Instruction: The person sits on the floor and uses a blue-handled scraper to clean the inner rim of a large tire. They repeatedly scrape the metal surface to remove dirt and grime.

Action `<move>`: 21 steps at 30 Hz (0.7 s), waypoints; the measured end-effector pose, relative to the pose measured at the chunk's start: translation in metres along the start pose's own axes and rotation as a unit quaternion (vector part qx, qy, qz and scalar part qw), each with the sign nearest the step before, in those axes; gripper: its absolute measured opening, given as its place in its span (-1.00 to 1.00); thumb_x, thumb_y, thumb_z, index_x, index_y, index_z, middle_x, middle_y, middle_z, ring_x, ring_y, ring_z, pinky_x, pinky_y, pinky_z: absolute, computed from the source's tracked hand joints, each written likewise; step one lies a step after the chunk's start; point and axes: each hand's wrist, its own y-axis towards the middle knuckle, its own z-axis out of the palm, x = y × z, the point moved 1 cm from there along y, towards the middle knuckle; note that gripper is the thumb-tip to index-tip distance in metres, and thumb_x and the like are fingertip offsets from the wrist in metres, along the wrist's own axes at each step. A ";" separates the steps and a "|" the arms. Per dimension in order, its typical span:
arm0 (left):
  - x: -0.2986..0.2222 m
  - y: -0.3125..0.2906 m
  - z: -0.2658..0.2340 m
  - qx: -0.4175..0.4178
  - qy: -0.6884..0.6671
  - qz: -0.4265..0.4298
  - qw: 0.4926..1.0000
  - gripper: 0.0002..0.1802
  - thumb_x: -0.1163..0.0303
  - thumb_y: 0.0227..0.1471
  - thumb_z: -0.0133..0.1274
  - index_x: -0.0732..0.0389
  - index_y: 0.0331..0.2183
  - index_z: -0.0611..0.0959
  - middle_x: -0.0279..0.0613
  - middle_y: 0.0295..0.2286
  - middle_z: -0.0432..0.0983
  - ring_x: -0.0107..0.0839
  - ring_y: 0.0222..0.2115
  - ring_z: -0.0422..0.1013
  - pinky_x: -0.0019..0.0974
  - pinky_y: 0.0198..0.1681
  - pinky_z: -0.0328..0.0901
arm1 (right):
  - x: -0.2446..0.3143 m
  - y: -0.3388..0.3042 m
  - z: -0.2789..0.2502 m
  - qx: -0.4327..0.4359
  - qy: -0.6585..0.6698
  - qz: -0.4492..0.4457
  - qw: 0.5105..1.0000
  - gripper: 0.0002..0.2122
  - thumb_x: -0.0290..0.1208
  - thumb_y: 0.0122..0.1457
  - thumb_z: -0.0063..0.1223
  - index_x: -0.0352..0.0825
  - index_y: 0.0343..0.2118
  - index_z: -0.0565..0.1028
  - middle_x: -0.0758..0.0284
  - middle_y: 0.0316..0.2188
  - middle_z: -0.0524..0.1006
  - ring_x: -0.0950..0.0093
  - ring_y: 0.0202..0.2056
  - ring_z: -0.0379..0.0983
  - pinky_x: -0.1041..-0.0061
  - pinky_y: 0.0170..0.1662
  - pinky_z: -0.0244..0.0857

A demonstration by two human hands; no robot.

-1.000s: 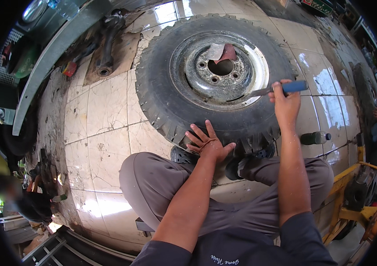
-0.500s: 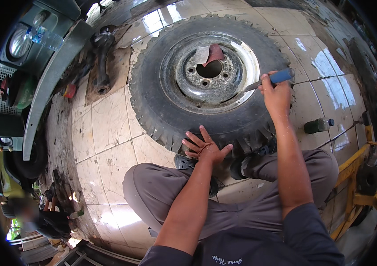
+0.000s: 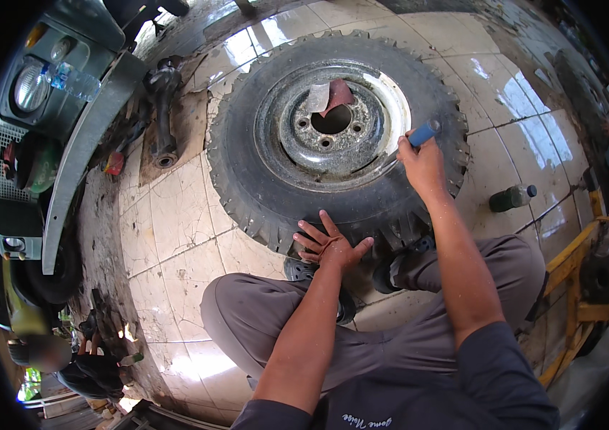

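The wheel (image 3: 238, 154) is lying flat on the tiled floor (image 3: 175, 233), filling the upper middle of the frame. Its rim (image 3: 395, 109) is showing a pale band on the right and mottled grime elsewhere, and a folded sheet of abrasive paper (image 3: 340, 94), dark red and grey, is resting at the hub hole. The right hand (image 3: 424, 165) is closing its grip firmly around a blue-handled tool (image 3: 425, 133), whose blade is pointing down-left toward the rim's lower right edge; whether the tip is touching cannot be told. The left hand (image 3: 333, 249) is gripping nothing, its fingers spreading over the tyre's near edge.

The step in hand seems to be working the blade along the rim; the next move is probably calling for a low blade angle and a steady wheel.

Farther out, a green bottle (image 3: 512, 198) is standing or lying at right, a metal shaft (image 3: 164, 118) is lying at upper left, and another person (image 3: 93, 374) is working or sitting at lower left.
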 end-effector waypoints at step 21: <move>0.001 0.001 0.002 -0.015 -0.016 0.005 1.000 0.57 -0.39 -0.33 0.23 -0.03 0.23 -0.59 0.29 0.15 -0.97 0.38 0.16 -0.89 0.50 0.15 -0.53 | 0.005 -0.006 -0.001 -0.002 0.086 0.011 0.996 -0.80 -0.39 0.21 0.05 -0.46 -0.27 0.43 0.31 -0.45 0.57 0.53 -0.47 0.55 0.58 -0.36 0.42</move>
